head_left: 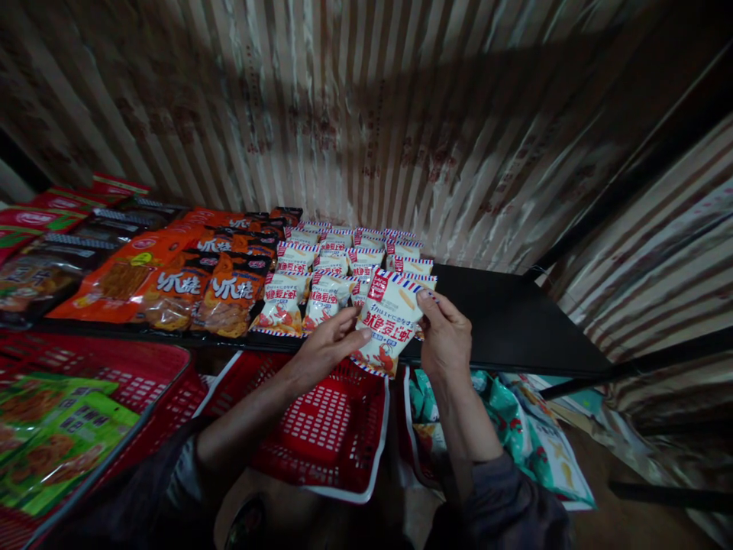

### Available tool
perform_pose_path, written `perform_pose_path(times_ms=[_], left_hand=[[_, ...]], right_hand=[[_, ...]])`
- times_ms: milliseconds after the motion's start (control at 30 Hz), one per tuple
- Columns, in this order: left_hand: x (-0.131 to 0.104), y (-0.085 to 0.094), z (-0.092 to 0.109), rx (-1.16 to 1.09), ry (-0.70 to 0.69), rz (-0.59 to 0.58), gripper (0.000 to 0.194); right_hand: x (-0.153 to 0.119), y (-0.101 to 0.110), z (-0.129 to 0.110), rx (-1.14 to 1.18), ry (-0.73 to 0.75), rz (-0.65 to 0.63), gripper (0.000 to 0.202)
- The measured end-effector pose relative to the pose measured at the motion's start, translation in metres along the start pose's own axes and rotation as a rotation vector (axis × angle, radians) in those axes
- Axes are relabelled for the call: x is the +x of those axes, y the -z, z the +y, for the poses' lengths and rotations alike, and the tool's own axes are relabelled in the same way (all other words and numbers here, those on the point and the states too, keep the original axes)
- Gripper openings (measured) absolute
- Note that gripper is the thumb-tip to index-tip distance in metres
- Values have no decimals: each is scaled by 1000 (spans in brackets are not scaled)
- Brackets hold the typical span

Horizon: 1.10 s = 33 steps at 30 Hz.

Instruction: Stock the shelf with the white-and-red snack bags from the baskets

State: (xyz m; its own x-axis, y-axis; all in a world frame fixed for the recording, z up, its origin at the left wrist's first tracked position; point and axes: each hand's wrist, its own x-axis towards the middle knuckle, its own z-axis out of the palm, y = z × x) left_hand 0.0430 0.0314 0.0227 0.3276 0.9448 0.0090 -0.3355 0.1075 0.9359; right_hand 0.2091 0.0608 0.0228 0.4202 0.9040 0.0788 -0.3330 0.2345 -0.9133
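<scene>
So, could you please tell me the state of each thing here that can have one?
White snack packet: sealed, held up by both hands.
Left hand: pinching the packet's left edge.
Right hand: gripping its right edge.
Red basket: no goods visible inside.
Black shelf: right part bare, left part covered with rows of packets.
Orange packets: sealed, lying flat.

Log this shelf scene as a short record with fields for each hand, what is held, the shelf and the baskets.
left hand: grips the left edge of the white snack packet
right hand: pinches the packet's top right corner
held packet: white, red and blue trim, crayfish picture, above the shelf's front edge
black shelf: rows of matching white packets, orange snack packets to their left, right part bare
red basket: below the hands
second red basket: holds green packets
</scene>
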Motion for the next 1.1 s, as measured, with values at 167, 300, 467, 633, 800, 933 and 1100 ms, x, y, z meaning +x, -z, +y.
perform_pose_path(times_ms=[167,300,467,633,800,933,1100], left_hand=[[-1,4,-8,63,-27,45,37],[-1,7,-12,96,-32,102,39],[0,9,-19,124,-83,132,36],[-2,7,-22,177,-75,150,31],[-6,0,-21,212,-89,196,26],[-8,-2,-24,209,-84,171,27],[-9,-2,-29,164,-46,178,25]], right_hand=[[4,3,-3,15,31,31,25],[6,5,-3,81,22,53,27],[7,4,-6,113,-12,67,30],[7,4,-9,88,-5,70,30],[7,4,-11,91,2,68,31],[8,5,-13,84,0,85,32],[11,7,-13,85,11,114,33]])
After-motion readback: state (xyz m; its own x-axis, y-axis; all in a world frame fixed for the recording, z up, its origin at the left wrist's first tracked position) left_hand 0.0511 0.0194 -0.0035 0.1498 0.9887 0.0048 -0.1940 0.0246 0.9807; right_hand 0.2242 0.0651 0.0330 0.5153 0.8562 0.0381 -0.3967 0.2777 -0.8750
